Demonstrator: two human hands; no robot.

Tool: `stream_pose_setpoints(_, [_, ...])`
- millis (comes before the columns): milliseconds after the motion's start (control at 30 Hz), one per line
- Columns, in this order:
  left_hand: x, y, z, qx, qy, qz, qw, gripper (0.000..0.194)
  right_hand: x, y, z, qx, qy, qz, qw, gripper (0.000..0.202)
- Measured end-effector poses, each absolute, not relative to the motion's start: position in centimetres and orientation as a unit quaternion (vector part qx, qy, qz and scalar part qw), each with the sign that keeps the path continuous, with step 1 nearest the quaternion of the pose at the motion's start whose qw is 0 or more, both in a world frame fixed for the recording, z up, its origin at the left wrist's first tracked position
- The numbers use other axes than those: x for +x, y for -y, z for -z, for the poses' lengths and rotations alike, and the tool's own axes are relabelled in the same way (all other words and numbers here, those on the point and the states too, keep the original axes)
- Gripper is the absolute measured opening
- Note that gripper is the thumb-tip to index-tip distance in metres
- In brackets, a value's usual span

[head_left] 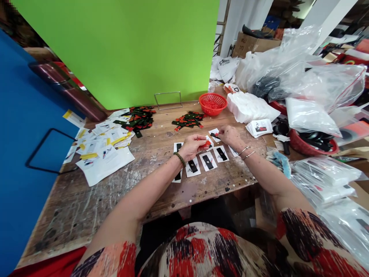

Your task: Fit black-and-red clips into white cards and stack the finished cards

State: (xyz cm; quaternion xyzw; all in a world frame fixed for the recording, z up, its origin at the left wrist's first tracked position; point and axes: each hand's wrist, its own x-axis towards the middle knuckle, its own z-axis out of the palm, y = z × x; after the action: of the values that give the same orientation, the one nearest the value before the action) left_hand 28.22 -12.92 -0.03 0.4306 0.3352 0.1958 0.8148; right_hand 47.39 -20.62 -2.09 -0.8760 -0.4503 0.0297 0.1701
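My left hand is closed, its fingertips pinching several small red pieces above the cards. My right hand reaches to the back of the card group. Its fingers are closed on the end of a black strip with a red part, which lies over a white card. In front, white cards each bear a black strip, such as the near strip, the middle strip and the right strip. Part of another white card shows under my right wrist.
Behind are two piles of black-and-red strips, the left pile and the middle pile, and a red basket of red pieces. Printed cards cover the left. Card stacks and plastic bags crowd the right. A green panel stands behind.
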Motion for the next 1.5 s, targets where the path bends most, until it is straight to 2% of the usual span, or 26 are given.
stream_pose_setpoints(133, [27.8, 12.9, 0.0, 0.428, -0.34, -0.192, 0.815, 0.016, 47.3, 19.8, 2.8, -0.839, 0.522, 0.008, 0.157, 0.02])
stream_pose_setpoints(367, [27.0, 12.6, 0.7, 0.429, -0.345, -0.205, 0.809, 0.017, 46.4, 19.7, 3.0, -0.837, 0.534, 0.023, 0.12, 0.021])
stream_pose_setpoints(500, [26.7, 12.9, 0.4, 0.438, -0.335, -0.209, 0.807, 0.017, 45.7, 20.0, 1.8, -0.836, 0.525, 0.009, 0.16, 0.021])
stream_pose_setpoints(567, [26.5, 13.3, 0.2, 0.453, -0.324, -0.207, 0.804, 0.016, 45.0, 20.4, 1.0, -0.825, 0.515, -0.047, 0.228, 0.02])
stream_pose_setpoints(733, [26.2, 14.8, -0.2, 0.504, -0.277, -0.211, 0.791, 0.018, 42.4, 22.5, -0.3, -0.732, 0.443, -0.349, 0.382, 0.032])
stream_pose_setpoints(900, [26.3, 17.0, -0.1, 0.549, -0.256, -0.206, 0.768, 0.038, 40.8, 25.0, -0.5, -0.664, 0.374, -0.452, 0.464, 0.035])
stream_pose_setpoints(1233, [26.9, 19.0, -0.4, 0.559, -0.258, -0.161, 0.772, 0.034, 40.9, 27.7, -0.7, -0.738, 0.396, -0.279, 0.469, 0.024])
stream_pose_setpoints(1367, [27.5, 19.4, -0.4, 0.551, -0.258, -0.162, 0.777, 0.031, 42.2, 28.7, -1.5, -0.73, 0.396, -0.283, 0.479, 0.026])
stream_pose_setpoints(1500, [28.1, 20.1, -0.2, 0.551, -0.25, -0.172, 0.777, 0.031, 41.9, 29.5, -1.6, -0.716, 0.434, -0.32, 0.443, 0.03])
